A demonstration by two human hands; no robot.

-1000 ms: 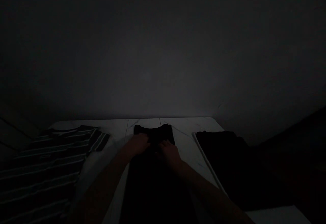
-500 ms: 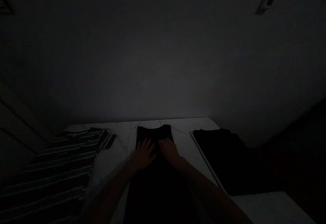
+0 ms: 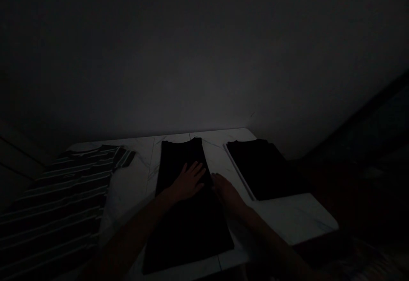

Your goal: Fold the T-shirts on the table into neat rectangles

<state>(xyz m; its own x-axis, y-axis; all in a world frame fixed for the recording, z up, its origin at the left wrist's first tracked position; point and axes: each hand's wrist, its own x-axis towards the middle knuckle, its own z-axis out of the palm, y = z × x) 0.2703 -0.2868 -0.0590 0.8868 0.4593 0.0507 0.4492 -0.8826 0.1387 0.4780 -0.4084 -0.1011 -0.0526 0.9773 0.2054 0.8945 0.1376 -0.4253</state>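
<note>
A black garment, folded to a long narrow shape, lies flat on the white marbled table; its neckline faces the wall. Flat on its upper half rests my left hand, fingers spread. My right hand is at the garment's right edge, with the fingertips touching or just beside it. Its fingers are close together and partly in shadow, so I cannot tell whether they pinch the cloth.
To the left a striped T-shirt is spread out. A stack of folded dark clothes lies on the right, near the table's edge. A grey wall rises behind the table. The room is very dim.
My view has tilted down, showing the garment's near edge. My right hand has slid from the garment's top to its right edge; my left hand has moved toward the middle and right.
</note>
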